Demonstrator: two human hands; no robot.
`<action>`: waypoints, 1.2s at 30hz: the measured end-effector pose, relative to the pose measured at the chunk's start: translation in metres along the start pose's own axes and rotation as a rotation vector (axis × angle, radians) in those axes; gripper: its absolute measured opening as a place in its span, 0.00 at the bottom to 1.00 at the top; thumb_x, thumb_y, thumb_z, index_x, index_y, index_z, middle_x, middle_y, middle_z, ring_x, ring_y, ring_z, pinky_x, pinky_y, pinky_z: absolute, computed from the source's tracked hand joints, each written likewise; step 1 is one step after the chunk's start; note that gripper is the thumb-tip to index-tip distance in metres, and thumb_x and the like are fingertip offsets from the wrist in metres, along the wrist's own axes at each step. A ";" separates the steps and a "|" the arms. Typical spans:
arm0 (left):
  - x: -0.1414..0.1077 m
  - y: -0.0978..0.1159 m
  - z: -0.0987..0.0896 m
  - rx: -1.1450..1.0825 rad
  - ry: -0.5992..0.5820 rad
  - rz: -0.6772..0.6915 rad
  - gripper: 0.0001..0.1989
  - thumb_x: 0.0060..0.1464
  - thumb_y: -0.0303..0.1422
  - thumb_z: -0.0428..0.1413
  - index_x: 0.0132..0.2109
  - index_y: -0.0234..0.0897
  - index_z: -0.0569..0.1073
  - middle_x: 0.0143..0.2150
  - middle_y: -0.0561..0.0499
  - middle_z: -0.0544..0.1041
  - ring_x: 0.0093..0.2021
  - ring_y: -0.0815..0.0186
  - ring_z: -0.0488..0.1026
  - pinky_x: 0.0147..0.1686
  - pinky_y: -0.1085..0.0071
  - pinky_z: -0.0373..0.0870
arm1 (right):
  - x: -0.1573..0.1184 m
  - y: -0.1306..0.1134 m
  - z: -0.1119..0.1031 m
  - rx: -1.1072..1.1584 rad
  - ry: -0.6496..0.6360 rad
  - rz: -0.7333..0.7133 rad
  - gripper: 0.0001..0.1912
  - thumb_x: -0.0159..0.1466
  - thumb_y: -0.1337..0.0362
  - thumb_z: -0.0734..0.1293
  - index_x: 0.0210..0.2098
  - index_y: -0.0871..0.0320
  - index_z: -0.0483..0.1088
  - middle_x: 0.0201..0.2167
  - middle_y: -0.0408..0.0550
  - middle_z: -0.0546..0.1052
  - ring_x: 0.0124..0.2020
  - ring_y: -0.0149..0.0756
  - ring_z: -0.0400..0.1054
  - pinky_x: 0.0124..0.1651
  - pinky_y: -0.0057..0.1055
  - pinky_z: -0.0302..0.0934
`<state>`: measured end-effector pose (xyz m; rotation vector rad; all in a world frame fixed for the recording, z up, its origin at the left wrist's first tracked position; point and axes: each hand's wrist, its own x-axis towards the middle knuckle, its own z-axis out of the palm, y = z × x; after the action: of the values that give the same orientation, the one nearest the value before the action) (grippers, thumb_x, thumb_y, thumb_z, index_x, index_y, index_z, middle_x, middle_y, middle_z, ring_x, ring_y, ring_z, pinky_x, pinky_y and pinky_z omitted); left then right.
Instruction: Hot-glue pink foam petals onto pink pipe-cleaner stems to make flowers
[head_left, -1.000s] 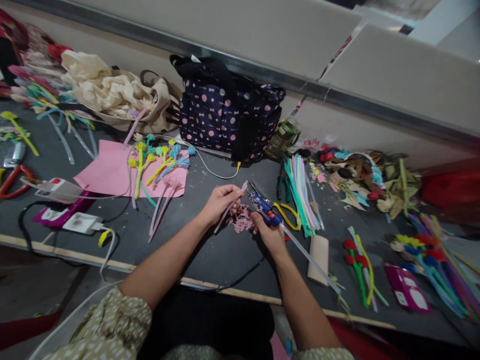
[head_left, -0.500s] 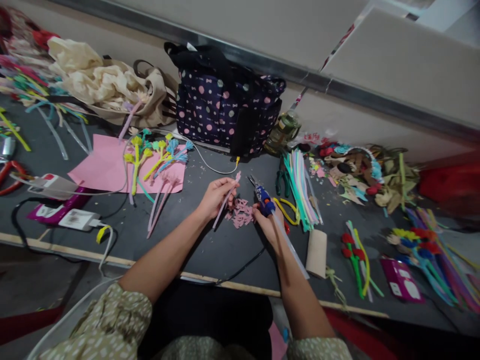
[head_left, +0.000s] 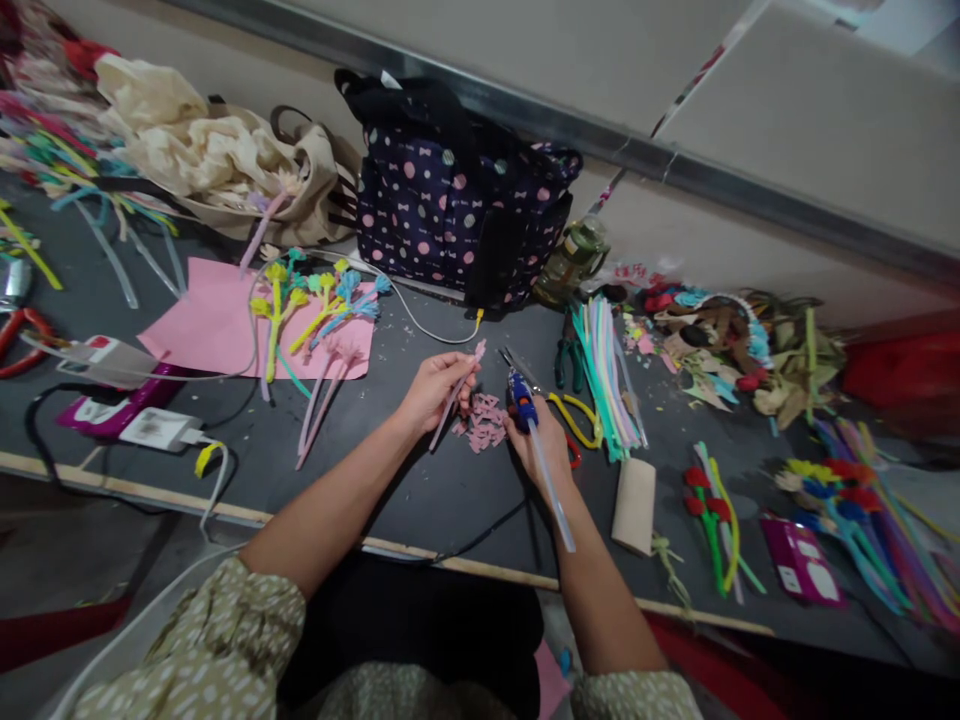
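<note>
My left hand (head_left: 441,390) pinches a thin pink stem (head_left: 445,418) with small pink pieces at its upper tip, held at a slant above the table. My right hand (head_left: 547,445) grips a blue hot glue gun (head_left: 523,398), its nozzle pointing away from me. A long clear glue stick (head_left: 553,490) sticks out of the gun's rear toward my forearm. Between my hands lies a heap of small cut pink pieces (head_left: 486,424). Just right of the gun are yellow-handled scissors (head_left: 594,430), partly hidden behind it and my hand.
Left of my hands, finished-looking yellow and blue stem flowers (head_left: 275,310) rest on pink paper (head_left: 196,320). A dark patterned bag (head_left: 427,210) stands at the back. To the right are a bundle of pastel stems (head_left: 604,380), green-handled pliers (head_left: 568,360) and a cardboard tube (head_left: 634,505).
The glue gun has turned in my right hand, and its glue stick has swung to the left. My left hand holds the pink stem almost unchanged. The view has shifted slightly.
</note>
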<state>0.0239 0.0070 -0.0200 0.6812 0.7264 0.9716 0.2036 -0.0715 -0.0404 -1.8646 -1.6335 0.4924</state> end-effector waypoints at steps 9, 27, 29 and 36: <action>0.002 -0.002 -0.003 -0.001 -0.031 -0.019 0.12 0.48 0.37 0.63 0.33 0.33 0.72 0.22 0.56 0.71 0.15 0.77 0.64 0.15 0.79 0.64 | -0.001 -0.003 0.000 0.026 -0.017 0.048 0.09 0.57 0.58 0.65 0.36 0.54 0.66 0.27 0.46 0.74 0.30 0.42 0.70 0.34 0.34 0.60; -0.007 -0.008 0.006 0.027 -0.290 -0.086 0.13 0.51 0.36 0.62 0.34 0.31 0.70 0.43 0.40 0.79 0.36 0.64 0.79 0.28 0.76 0.75 | 0.003 -0.022 -0.005 1.254 0.156 0.334 0.19 0.47 0.63 0.77 0.34 0.57 0.66 0.26 0.37 0.72 0.20 0.23 0.61 0.21 0.22 0.56; -0.008 -0.008 0.008 0.028 -0.314 -0.078 0.13 0.51 0.37 0.62 0.33 0.30 0.70 0.44 0.39 0.78 0.37 0.63 0.79 0.30 0.74 0.76 | 0.003 -0.023 -0.004 1.302 0.116 0.355 0.19 0.47 0.64 0.77 0.34 0.57 0.66 0.26 0.37 0.72 0.20 0.23 0.60 0.21 0.22 0.55; -0.009 -0.010 0.008 0.034 -0.345 -0.102 0.13 0.52 0.38 0.61 0.35 0.31 0.70 0.40 0.40 0.79 0.32 0.64 0.78 0.30 0.71 0.76 | 0.003 -0.025 0.001 1.341 0.032 0.436 0.21 0.45 0.63 0.78 0.32 0.58 0.66 0.19 0.35 0.68 0.19 0.23 0.60 0.21 0.22 0.55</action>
<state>0.0317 -0.0067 -0.0213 0.8096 0.4690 0.7249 0.1842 -0.0671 -0.0243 -1.0860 -0.4781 1.3053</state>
